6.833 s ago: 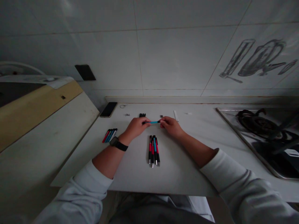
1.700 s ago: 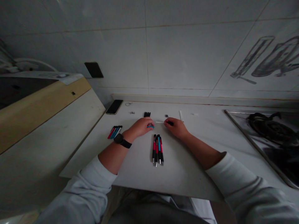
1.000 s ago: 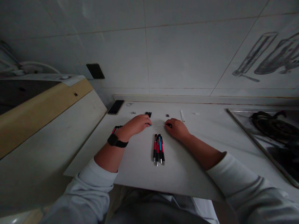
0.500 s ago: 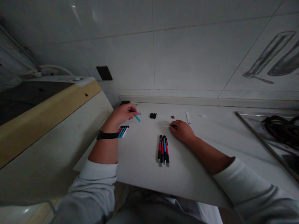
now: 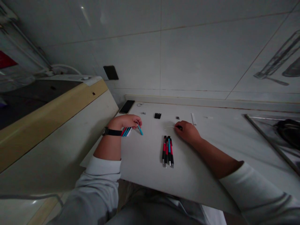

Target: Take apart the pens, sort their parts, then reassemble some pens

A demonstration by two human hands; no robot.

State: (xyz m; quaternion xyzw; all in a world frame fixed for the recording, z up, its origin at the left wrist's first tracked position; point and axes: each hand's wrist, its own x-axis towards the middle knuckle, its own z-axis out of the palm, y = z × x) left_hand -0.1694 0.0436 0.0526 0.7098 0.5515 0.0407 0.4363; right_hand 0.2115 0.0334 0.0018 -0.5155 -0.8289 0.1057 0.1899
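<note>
Both rest on the white desk (image 5: 142,162): left hand (image 5: 126,121) pinches a short blue plastic pen barrel (image 5: 140,130); right hand (image 5: 187,131) grips a thin pale ink refill (image 5: 171,127).

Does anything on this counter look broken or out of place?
One pen is in pieces: the left hand holds a bare blue barrel by a small pile of barrels, and the right hand pinches a thin refill. Whole pens lie neatly between; small black parts sit near the wall.
</note>
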